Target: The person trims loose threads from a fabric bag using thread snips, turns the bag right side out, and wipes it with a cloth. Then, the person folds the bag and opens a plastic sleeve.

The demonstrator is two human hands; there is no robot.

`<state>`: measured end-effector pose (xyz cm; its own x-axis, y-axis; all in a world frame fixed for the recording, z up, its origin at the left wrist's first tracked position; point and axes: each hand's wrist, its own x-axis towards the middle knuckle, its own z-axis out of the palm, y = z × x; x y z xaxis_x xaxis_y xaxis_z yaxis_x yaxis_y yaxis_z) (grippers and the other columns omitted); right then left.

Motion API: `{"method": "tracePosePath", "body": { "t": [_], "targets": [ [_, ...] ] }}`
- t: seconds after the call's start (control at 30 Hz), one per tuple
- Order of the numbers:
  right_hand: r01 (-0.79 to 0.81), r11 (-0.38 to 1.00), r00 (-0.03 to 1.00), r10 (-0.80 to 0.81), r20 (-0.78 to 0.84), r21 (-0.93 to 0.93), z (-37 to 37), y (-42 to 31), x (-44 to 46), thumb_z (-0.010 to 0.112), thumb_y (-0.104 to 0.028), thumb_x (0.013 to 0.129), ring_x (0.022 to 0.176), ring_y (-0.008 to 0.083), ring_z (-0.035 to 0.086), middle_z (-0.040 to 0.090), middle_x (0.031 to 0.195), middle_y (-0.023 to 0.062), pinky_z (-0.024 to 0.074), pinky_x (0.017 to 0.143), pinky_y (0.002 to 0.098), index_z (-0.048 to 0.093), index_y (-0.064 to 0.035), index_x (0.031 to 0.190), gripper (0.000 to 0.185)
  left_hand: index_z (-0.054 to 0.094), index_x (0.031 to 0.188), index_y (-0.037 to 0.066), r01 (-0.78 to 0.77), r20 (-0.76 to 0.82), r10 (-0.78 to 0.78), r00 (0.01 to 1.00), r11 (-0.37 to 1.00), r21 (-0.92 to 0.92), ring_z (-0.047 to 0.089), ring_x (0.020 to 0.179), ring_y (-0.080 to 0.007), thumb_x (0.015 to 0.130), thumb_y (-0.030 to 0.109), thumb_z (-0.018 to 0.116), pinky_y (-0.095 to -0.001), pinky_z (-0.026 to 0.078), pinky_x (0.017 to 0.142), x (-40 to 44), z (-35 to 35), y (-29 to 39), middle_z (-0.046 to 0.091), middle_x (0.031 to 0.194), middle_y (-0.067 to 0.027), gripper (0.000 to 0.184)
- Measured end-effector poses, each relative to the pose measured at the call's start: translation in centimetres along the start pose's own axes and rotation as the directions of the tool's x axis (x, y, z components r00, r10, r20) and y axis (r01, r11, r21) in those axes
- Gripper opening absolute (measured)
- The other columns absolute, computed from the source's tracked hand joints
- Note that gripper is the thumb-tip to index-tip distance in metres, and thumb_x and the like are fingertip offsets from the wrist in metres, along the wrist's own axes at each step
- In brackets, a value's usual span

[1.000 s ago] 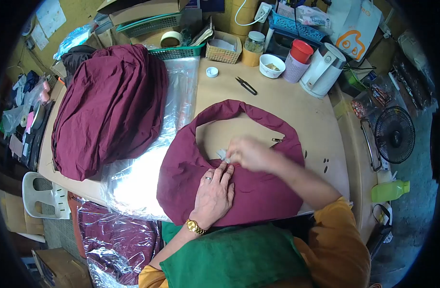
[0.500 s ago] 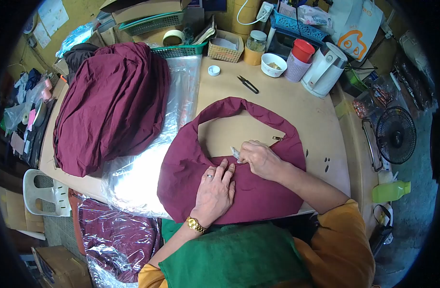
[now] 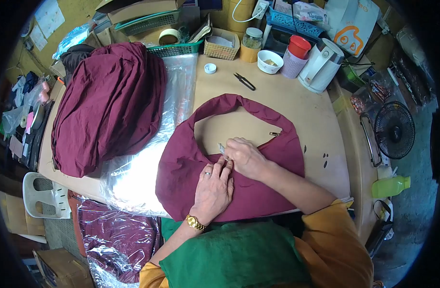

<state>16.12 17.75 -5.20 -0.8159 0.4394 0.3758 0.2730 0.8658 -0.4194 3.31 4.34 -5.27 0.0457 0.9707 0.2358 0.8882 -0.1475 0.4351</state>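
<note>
A maroon cloth bag (image 3: 258,192) with a wide looped strap lies flat at the table's front edge. My left hand (image 3: 214,189) rests flat on its upper middle, fingers spread a little and pointing at the opening's edge. Just beyond those fingertips, my right hand (image 3: 246,157) is closed around a small whitish piece (image 3: 222,148), which sticks out past its fingers at the bag's top edge. A metal zipper pull (image 3: 275,134) shows at the right end of the opening.
Maroon bags (image 3: 109,110) are heaped at the left beside clear plastic sheets (image 3: 179,86). Black thread snips (image 3: 245,81) and a white round lid (image 3: 210,68) lie farther back. Along the back stand a basket (image 3: 222,50), a jar (image 3: 252,41), a bowl (image 3: 269,67) and a kettle (image 3: 319,67).
My right hand first moved a little right, then came back left toward my left fingertips, still holding the whitish piece. My left hand stays on the bag.
</note>
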Motion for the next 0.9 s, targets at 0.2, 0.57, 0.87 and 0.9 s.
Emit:
{"method": "tracePosePath", "body": {
  "t": [0.2,0.57,0.87,0.9],
  "targets": [
    [-0.035,0.999,0.999,0.035,0.007,-0.01,-2.3,1.2,-1.9,0.06,0.003,0.071,0.085,0.0326,0.059,0.056,0.084,0.0128,0.0496,0.075,0.044,0.062,-0.0027,0.077,0.008,0.052,0.133,0.004,-0.059,0.004,0.059,0.998,0.998,-0.005,0.051,0.116,-0.0352,0.089,0.017,0.061,-0.0453,0.041,0.102,-0.3,0.1,-0.1,0.05,0.136,-0.0161,0.048],
    [-0.225,0.961,0.959,0.247,-0.138,0.158,1.1,-1.4,-3.1,0.062,0.006,0.081,0.089,0.0361,0.058,0.055,0.095,0.0155,0.0477,0.08,0.0456,0.057,-0.0027,0.084,0.011,0.075,0.099,0.013,0.096,-0.246,-0.067,0.967,0.99,0.107,0.043,0.128,-0.0423,0.084,0.022,0.069,-0.0507,0.04,0.099,2.6,-6.0,0.2,0.045,0.141,-0.0174,0.019],
    [-0.488,0.307,0.801,0.53,0.279,0.817,2.7,2.8,3.9,0.065,0.0,0.084,0.08,0.0179,0.063,0.065,0.094,0.007,0.0505,0.074,0.037,0.063,-0.0056,0.088,0.008,0.078,0.096,0.01,0.231,-0.265,-0.203,0.943,0.97,0.079,0.063,0.111,-0.0386,0.076,-0.001,0.066,-0.0394,0.052,0.095,7.9,-3.7,-5.7,0.048,0.136,-0.033,0.026],
    [-0.487,0.305,0.802,0.528,0.28,0.819,2.3,3.0,4.7,0.065,0.0,0.084,0.08,0.0179,0.063,0.065,0.094,0.007,0.0505,0.074,0.037,0.063,-0.0056,0.088,0.008,0.078,0.095,0.01,0.173,-0.24,-0.141,0.96,0.978,0.117,0.062,0.111,-0.0391,0.075,-0.002,0.065,-0.0405,0.051,0.097,7.7,-3.8,-5.5,0.049,0.135,-0.0333,0.026]
  ]
}}
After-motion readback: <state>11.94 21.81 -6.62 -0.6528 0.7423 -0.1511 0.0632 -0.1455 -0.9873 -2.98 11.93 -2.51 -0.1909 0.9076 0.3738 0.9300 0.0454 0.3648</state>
